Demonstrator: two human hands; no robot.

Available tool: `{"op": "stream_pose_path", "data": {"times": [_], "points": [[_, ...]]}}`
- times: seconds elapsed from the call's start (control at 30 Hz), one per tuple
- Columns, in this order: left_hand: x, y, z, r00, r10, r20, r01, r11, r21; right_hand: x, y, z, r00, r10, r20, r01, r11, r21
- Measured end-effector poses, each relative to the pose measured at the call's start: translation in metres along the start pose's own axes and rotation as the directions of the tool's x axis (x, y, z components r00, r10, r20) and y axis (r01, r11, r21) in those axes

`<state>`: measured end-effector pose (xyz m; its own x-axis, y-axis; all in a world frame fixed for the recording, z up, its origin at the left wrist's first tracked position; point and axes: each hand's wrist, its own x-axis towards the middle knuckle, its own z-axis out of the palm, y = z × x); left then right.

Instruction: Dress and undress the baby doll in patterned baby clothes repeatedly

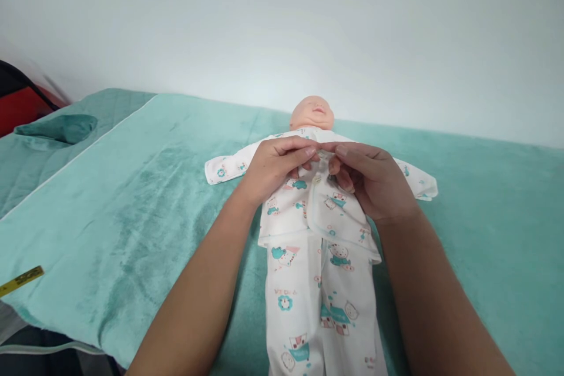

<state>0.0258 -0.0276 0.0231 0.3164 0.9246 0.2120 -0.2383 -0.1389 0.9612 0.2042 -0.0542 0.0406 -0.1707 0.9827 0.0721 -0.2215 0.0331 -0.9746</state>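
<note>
A baby doll [311, 111] lies on its back, its head toward the wall. It wears a white printed baby shirt [286, 208] with long sleeves spread to both sides, and matching white trousers [293, 299]. At the upper chest, my left hand [282, 161] pinches the shirt's front edge between thumb and fingers. My right hand [368, 173] is closed on the same front opening, its fingertips meeting those of the left. A small button [317, 178] shows on the front just below the hands. What lies directly under the fingertips is hidden.
A green plush cover [145, 200] spreads under the doll, up to a white wall [282, 29]. At left are a folded green cloth [66, 128], a red and black object [22, 100], and a yellow measuring tape [22, 280] near the edge. A pale cable [53, 348] runs below.
</note>
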Motion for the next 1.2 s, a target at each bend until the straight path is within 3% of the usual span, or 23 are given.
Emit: {"op": "stream_pose_path", "data": {"times": [0.5, 0.87, 1.07, 1.2], "points": [[0.0, 0.0, 0.003, 0.998, 0.047, -0.051, -0.04, 0.991, 0.127, -0.002, -0.002, 0.005, 1.0, 0.009, -0.006, -0.009, 1.0, -0.03], [-0.001, 0.001, 0.003, 0.998, 0.035, -0.043, -0.033, 0.998, 0.056, -0.002, 0.0, 0.006, 1.0, -0.008, 0.009, 0.009, 0.99, -0.14], [-0.001, -0.001, 0.004, 0.987, 0.063, -0.147, -0.035, 0.982, 0.184, -0.005, -0.002, 0.012, 1.0, -0.016, -0.002, 0.015, 0.972, -0.233], [0.001, -0.003, 0.003, 0.972, 0.095, -0.215, -0.065, 0.988, 0.143, -0.008, -0.001, 0.02, 0.998, -0.058, -0.016, 0.049, 0.937, -0.347]]}}
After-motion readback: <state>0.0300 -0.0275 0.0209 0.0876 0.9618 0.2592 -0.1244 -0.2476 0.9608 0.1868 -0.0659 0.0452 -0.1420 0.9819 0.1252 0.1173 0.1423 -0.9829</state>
